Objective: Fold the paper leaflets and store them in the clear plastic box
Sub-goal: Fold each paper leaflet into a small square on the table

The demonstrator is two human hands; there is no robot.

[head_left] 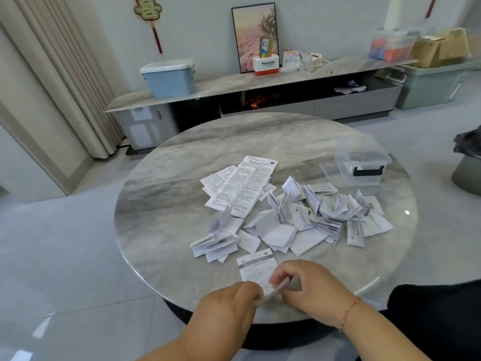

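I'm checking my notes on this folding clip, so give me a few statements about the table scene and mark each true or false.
1. Both hands, left hand and right hand, pinch one leaflet. True.
2. The clear plastic box sits at the table's near edge. False: it stands on the far right.
3. Folded leaflets lie piled on the round table. True.
4. The unfolded sheets are inside the box. False: they lie flat on the table.

The leaflets [294, 220] are white with black print. The table [182, 194] is grey-veined marble; the box [360, 162] is clear, black-latched.
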